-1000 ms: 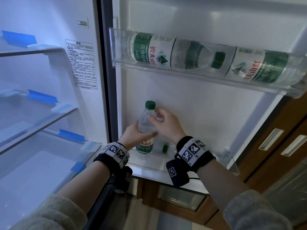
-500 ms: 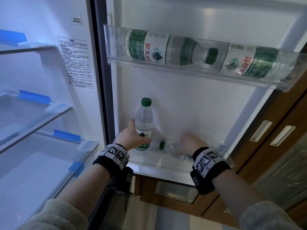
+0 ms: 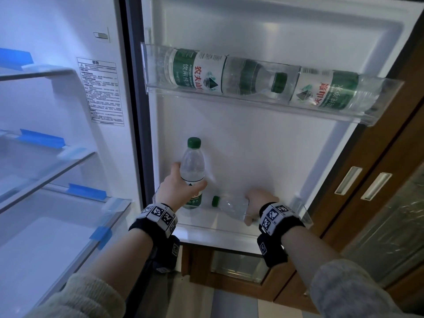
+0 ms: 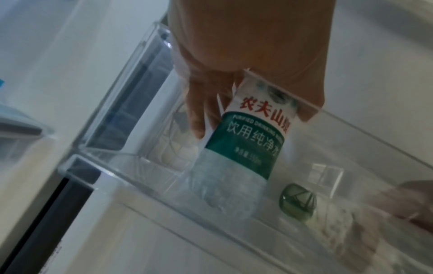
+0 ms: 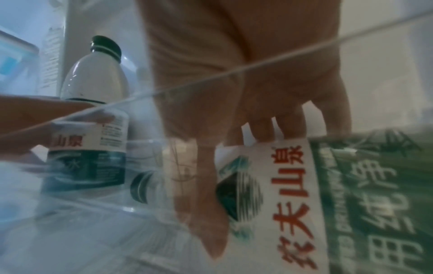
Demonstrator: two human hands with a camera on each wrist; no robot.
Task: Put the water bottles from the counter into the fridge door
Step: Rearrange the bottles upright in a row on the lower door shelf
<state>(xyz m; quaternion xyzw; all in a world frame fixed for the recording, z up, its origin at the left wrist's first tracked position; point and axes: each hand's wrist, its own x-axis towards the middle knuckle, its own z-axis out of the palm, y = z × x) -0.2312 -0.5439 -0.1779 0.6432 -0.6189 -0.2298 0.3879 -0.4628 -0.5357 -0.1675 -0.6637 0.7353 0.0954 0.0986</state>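
An upright water bottle (image 3: 192,166) (image 4: 248,140) (image 5: 93,103) with a green cap stands at the left end of the clear lower door bin (image 3: 302,214) (image 4: 131,155). My left hand (image 3: 181,191) (image 4: 248,77) grips it around the label. A second bottle (image 3: 229,206) (image 5: 304,200) lies on its side in the same bin, its green cap (image 4: 297,200) pointing left toward the upright one. My right hand (image 3: 259,203) (image 5: 253,144) holds this lying bottle with fingers curled over its label. Two larger bottles (image 3: 206,72) lie in the upper door bin (image 3: 252,104).
The fridge interior at left has glass shelves (image 3: 48,166) with blue tape. Wooden cabinet doors with metal handles (image 3: 348,180) stand right of the open fridge door. The white door liner (image 3: 263,152) rises behind the lower bin.
My right hand left the upright bottle, dropped into the lower bin and took hold of the lying bottle. My left hand kept hold of the upright bottle, which stands lower in the bin.
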